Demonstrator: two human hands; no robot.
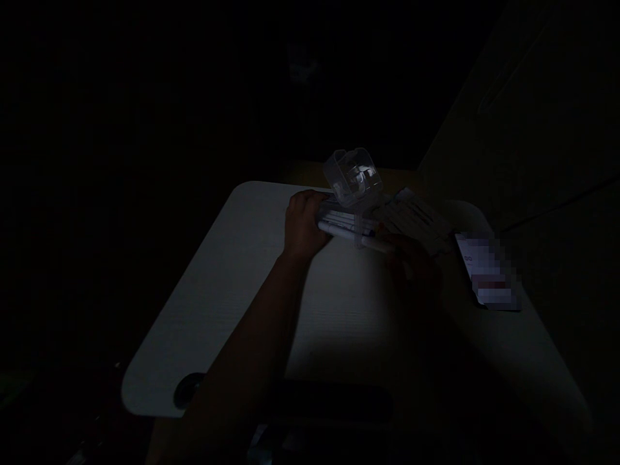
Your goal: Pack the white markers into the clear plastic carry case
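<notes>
My left hand (pixel 306 223) is closed around the left end of a clear plastic case (pixel 339 208) above the table's far part. Several white pens (pixel 343 219) lie side by side in the case. One white pen (pixel 375 243) sticks out to the right, past the case's edge. My right hand (pixel 414 265), in deep shadow, has its fingers closed at that pen's outer end; their exact grip is hard to make out. A clear, open plastic lid or box part (pixel 354 175) rises behind the case.
The scene is very dark. A small white table (pixel 232 271) with rounded corners carries everything. Crumpled clear packaging with print (pixel 411 216) lies behind my right hand. A lit phone (pixel 487 271) rests near the right edge. A dark round recess (pixel 186 389) is at the near left corner.
</notes>
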